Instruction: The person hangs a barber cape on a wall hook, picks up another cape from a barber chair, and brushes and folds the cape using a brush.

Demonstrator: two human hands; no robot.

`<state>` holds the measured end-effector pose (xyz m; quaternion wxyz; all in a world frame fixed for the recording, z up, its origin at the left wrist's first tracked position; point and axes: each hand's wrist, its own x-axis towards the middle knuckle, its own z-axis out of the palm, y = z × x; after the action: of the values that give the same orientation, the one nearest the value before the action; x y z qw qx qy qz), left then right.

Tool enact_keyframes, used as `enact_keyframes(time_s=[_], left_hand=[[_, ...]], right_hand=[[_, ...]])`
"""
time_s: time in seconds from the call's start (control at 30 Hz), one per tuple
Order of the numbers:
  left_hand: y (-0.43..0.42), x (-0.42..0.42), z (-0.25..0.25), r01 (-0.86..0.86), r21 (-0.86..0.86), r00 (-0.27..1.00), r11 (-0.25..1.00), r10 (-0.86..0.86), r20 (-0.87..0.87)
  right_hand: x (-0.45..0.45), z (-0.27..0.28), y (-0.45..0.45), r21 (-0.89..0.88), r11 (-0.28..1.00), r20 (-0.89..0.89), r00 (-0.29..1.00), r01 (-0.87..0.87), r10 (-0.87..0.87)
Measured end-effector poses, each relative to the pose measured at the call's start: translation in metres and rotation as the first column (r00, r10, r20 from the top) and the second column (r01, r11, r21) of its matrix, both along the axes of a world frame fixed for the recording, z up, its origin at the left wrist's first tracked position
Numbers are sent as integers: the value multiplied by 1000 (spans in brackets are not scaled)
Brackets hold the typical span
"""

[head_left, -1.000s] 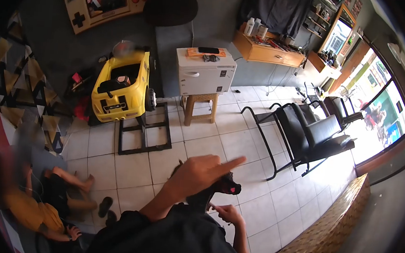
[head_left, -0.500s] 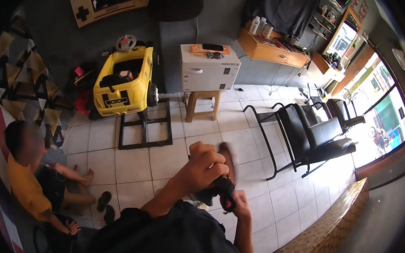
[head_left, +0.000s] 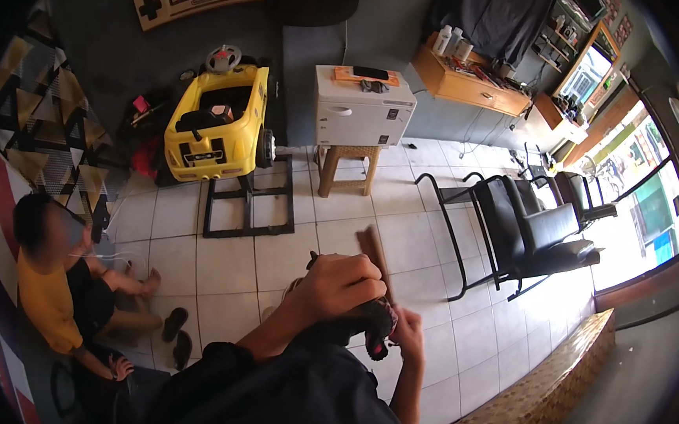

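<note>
The left hand (head_left: 342, 285) looks clamped on the dark item (head_left: 380, 322), which pokes out below it toward the right hand (head_left: 408, 333), itself clamped round the brown stick (head_left: 375, 255). A slack left grip could let the item twist or drop; a careless stick swing could rap the left hand beside it.

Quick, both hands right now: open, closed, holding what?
Left hand: closed, holding the dark item with a pink patch.
Right hand: closed, holding the near end of a brown stick-like tool.
</note>
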<state>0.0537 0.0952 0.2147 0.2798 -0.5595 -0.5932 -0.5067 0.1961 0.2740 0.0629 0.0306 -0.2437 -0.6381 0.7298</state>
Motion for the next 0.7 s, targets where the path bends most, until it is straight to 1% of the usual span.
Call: enact_keyframes(time_s=[0.07,0.1,0.13,0.17,0.23,0.27,0.3,0.33,0.4,0.47,0.53,0.57,0.6,0.63,0.67,0.7], left_hand=[[1,1,-2,-23,0,999,1000,23,-31],[1,0,-1,-23,16,998,1000,24,-57],[2,-1,0,-23,34,996,999,25,-84],[0,0,1,-31,61,991,998,39,-126],[-1,-1,0,-28,141,993,990,44,-111],[-2,-2,-2,-28,181,994,983,48,-103],[-3,-3,-8,0,220,999,975,10,-44],[-5,-3,-9,4,231,1000,973,3,-29],[-8,-3,-10,11,249,1000,969,-13,6],[-11,0,-4,2,222,1000,975,1,-13],[-12,-2,-3,-11,191,1000,982,14,-17],[-12,-4,-4,-13,171,1000,985,15,-9],[-12,-6,-5,-15,152,1000,988,16,-6],[-11,-8,-6,-20,148,1000,989,24,-20],[-10,-10,-6,-26,142,999,989,31,-34],[-9,-11,-6,-32,136,998,990,39,-50]], right_hand=[[1,23,2,-251,955,-266,960,-156,87],[3,22,-3,-236,953,-345,933,-191,102],[6,7,-4,-232,940,-374,915,-249,150],[2,15,-12,-131,957,-255,942,-258,219],[-11,34,-35,88,945,-31,948,-314,318],[-14,3,-39,229,899,-38,919,-374,393],[-16,-27,-43,367,834,-41,888,-413,458],[-14,-90,-41,528,732,-129,812,-430,570],[-14,-96,-38,583,697,-4,856,-418,517],[-10,-101,-34,629,653,124,885,-420,450],[-13,-90,-34,670,600,249,894,-437,373],[-16,-78,-32,716,664,24,959,-215,284],[-22,-55,-33,726,688,-201,959,9,199],[-24,-33,-28,494,868,-106,987,-49,117],[-25,-7,-29,213,976,-90,994,-40,60],[-26,19,-31,-80,997,-51,998,23,-27]])
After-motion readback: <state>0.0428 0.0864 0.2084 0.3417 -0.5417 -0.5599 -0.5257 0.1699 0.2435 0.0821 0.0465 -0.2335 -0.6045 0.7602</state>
